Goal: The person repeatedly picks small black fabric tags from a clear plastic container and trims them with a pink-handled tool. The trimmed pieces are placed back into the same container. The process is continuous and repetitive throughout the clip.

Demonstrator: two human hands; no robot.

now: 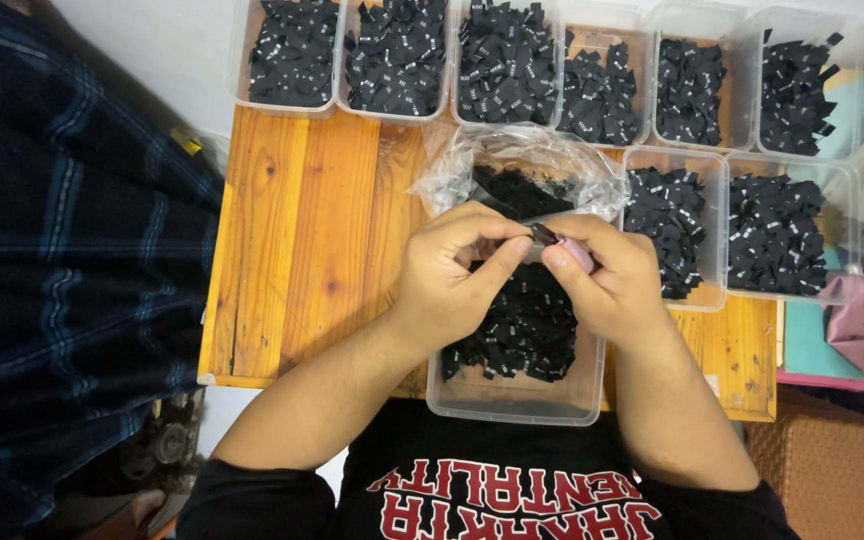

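My left hand and my right hand meet over a clear plastic tub half full of small black fabric labels. Between the thumbs and forefingers of both hands is pinched a small black label. My right hand also holds a small pink object against its fingers. Just behind the hands lies a crumpled clear plastic bag with more black labels in it.
Several clear tubs of black labels line the back and right of the wooden table. Dark plaid cloth hangs at the left. Pink fabric lies at the right edge.
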